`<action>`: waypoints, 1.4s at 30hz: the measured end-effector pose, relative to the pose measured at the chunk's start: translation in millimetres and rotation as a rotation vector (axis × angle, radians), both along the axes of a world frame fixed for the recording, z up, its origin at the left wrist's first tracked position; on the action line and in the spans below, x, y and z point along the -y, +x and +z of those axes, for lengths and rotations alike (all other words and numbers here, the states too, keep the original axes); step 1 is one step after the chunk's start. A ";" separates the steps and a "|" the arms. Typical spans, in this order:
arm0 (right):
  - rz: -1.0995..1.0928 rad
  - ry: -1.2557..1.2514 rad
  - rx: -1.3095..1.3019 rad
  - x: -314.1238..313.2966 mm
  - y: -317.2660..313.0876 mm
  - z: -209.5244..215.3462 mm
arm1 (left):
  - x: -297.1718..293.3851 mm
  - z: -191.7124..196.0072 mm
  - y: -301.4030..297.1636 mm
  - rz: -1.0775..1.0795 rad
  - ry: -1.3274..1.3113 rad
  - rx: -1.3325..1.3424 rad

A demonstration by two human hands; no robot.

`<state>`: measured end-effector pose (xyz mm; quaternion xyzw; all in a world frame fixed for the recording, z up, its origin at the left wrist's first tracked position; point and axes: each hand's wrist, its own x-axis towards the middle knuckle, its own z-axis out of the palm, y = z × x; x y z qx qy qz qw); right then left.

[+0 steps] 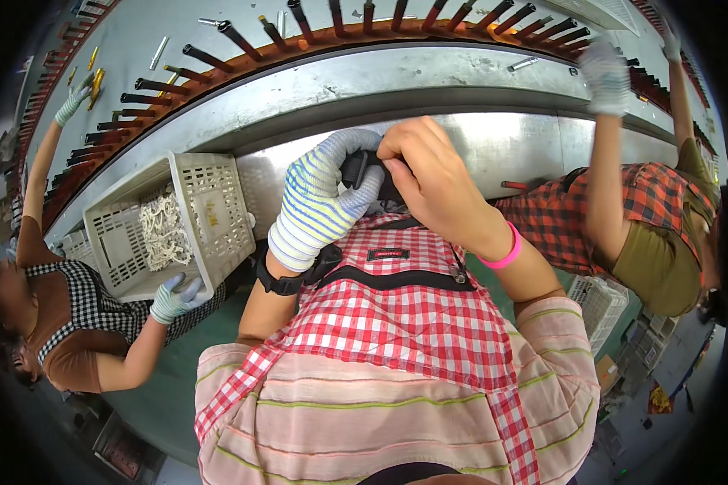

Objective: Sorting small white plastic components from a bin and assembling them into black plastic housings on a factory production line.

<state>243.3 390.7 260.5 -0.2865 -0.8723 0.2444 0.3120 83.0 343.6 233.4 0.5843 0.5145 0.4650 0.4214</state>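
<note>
My left hand (322,190) wears a striped knit glove and curls around a small black object (353,170). It looks smooth and partly like a strap; its kind cannot be made out. Bare, with a pink band at the wrist, my right hand (438,174) pinches at the object's right side, and the fingers there hide what exactly they grip. Both hands are close together in front of my red checked apron (404,323), over the near edge of the metal bench (510,133). A black strap (281,283) circles my left wrist.
Beyond the bench runs a curved row of upright black-and-red rods (303,24). At left, a co-worker's gloved hand (176,299) touches a tilted pale plastic crate (218,210) holding white cord-like pieces (163,230). Another co-worker's blurred glove (605,77) reaches over the bench at right.
</note>
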 end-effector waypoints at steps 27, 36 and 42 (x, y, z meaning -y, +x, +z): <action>0.067 -1.220 -0.418 -53.7 -0.8 -25.9 | -43.0 -14.5 -7.7 0.109 -0.060 0.274; -0.048 -1.335 -0.480 -69.6 -16.2 -35.8 | -68.9 -14.9 -13.8 0.166 -0.368 0.417; -0.133 -1.426 -0.452 -83.2 -16.0 -28.4 | -83.4 -13.9 -32.2 0.056 -0.372 0.603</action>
